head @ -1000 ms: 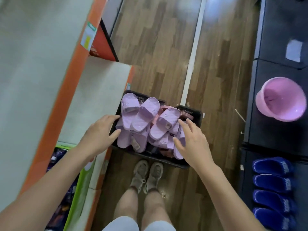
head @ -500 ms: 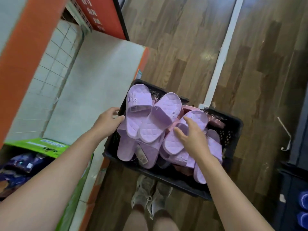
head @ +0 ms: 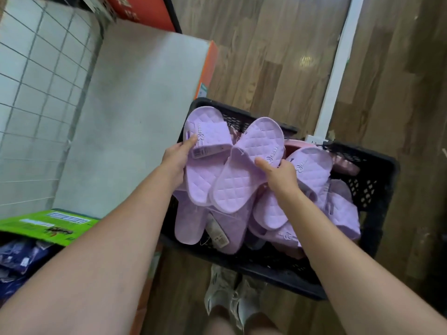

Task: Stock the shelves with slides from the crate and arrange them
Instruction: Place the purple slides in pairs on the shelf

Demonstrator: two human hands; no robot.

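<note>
A lilac slide [head: 205,182] is gripped by the left hand [head: 175,163] and a second slide [head: 244,180] by the right hand [head: 281,176], both over the black crate [head: 377,180]. A barcode tag [head: 208,151] is fixed to the first strap; its print cannot be read.

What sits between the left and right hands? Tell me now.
Head view: a pair of lilac slides fills that gap, the left hand gripping one side, the right hand the other.
</note>
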